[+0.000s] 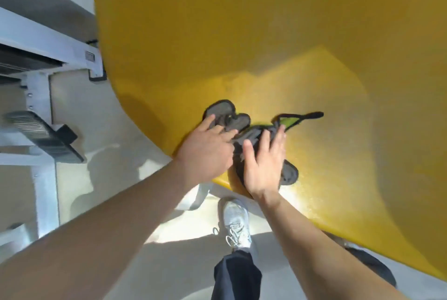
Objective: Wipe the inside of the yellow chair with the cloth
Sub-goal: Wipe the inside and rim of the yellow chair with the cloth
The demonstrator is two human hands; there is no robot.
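The yellow chair (266, 41) fills the upper and right part of the head view; its smooth curved inside faces me. A crumpled grey cloth (238, 124) with a green patch and dark edging lies on the seat near the front rim. My left hand (205, 147) rests on the cloth's left part, fingers spread flat over it. My right hand (263, 166) presses down on the cloth's middle and right part, fingers apart. Part of the cloth is hidden under both hands.
A white metal frame (43, 96) with a black ribbed pedal (41, 135) stands at the left, close to the chair's edge. Pale floor lies below. My white shoe (235, 222) and dark trouser leg are under the chair's front rim.
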